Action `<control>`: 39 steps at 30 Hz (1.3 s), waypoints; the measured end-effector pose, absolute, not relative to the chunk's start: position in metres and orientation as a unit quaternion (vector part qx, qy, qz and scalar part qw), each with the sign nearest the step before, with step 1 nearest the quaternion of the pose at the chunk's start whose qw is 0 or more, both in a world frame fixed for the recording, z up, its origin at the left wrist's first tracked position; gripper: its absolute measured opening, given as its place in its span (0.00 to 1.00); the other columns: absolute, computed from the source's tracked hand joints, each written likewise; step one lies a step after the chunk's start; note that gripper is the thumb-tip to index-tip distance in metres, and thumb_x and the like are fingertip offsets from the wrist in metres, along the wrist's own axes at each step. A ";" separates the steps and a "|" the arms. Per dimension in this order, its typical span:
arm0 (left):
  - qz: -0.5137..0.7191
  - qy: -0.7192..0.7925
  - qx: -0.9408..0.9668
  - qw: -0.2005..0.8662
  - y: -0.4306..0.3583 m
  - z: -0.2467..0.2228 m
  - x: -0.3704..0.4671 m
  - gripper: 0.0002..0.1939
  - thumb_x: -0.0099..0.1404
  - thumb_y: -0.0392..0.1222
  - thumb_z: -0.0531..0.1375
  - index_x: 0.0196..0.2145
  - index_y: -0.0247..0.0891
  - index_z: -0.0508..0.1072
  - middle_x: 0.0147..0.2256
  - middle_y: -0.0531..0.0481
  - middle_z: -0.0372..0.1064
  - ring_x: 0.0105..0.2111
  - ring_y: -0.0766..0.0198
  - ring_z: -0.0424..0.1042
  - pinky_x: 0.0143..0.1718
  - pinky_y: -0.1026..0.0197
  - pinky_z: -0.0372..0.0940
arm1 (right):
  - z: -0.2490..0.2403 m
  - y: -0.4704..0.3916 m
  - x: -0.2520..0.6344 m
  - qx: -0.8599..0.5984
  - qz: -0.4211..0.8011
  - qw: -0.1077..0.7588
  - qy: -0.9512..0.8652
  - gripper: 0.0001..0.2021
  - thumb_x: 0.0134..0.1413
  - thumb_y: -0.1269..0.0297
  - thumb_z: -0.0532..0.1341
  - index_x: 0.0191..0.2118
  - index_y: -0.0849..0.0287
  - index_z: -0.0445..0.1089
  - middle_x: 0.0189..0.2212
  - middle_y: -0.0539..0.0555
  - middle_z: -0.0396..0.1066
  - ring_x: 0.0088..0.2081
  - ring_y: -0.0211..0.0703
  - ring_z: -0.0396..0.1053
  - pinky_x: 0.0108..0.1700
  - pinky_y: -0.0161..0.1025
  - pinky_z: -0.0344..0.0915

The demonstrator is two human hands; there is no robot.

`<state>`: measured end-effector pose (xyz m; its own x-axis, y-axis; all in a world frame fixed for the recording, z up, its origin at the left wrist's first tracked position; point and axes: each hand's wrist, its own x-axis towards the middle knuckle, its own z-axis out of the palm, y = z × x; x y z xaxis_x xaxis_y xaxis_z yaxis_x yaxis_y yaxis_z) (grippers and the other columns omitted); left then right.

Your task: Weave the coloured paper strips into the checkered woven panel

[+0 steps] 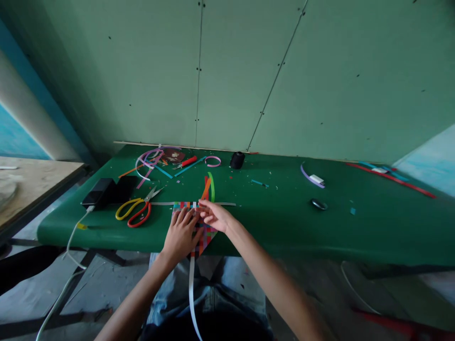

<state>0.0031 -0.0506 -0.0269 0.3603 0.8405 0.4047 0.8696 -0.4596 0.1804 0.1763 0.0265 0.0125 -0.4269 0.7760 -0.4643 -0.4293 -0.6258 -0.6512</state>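
A small woven piece of coloured strips [209, 235] lies at the front edge of the green table. My left hand [180, 231] rests flat on its left part, fingers spread. Over its upper right part is my right hand [215, 215], fingers bent and drawn together near a strip; what they hold, if anything, is too small to make out. Orange and green strips [212, 187] stick up behind the piece. A white strip [192, 289] hangs from it over the table edge, and a pale strip runs out sideways.
Scissors with yellow and red handles [139, 212] lie left of the woven piece, beside a black device [100, 192] with a white cable. Behind are loose strips [152, 158], a red-handled knife [187, 162] and a black spool [237, 160]. A dark oval object [319, 204] lies right.
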 end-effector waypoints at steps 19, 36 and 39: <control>-0.238 -0.511 -0.825 0.031 -0.049 -0.025 0.005 0.23 0.75 0.52 0.56 0.63 0.46 0.72 0.66 0.44 0.68 0.69 0.43 0.60 0.71 0.35 0.52 | 0.041 0.031 0.156 -0.281 0.853 0.424 -0.117 0.12 0.69 0.61 0.63 0.34 0.62 0.72 0.22 0.47 0.67 0.17 0.27 0.57 0.14 0.22 0.51; -0.236 -0.502 -0.831 0.028 -0.039 -0.025 0.010 0.25 0.76 0.53 0.55 0.67 0.49 0.68 0.66 0.46 0.67 0.70 0.44 0.59 0.71 0.35 0.53 | -0.007 0.043 0.198 -0.437 0.494 0.506 -0.555 0.08 0.56 0.60 0.71 0.38 0.57 0.73 0.33 0.52 0.78 0.35 0.40 0.77 0.41 0.37 0.73; -0.232 -0.503 -0.832 0.030 -0.039 -0.024 0.010 0.25 0.76 0.53 0.54 0.67 0.48 0.69 0.66 0.46 0.67 0.70 0.43 0.59 0.71 0.35 0.53 | -0.020 0.054 0.196 -0.458 0.423 0.490 -0.610 0.06 0.58 0.62 0.68 0.39 0.56 0.73 0.36 0.52 0.78 0.40 0.41 0.76 0.46 0.38 0.72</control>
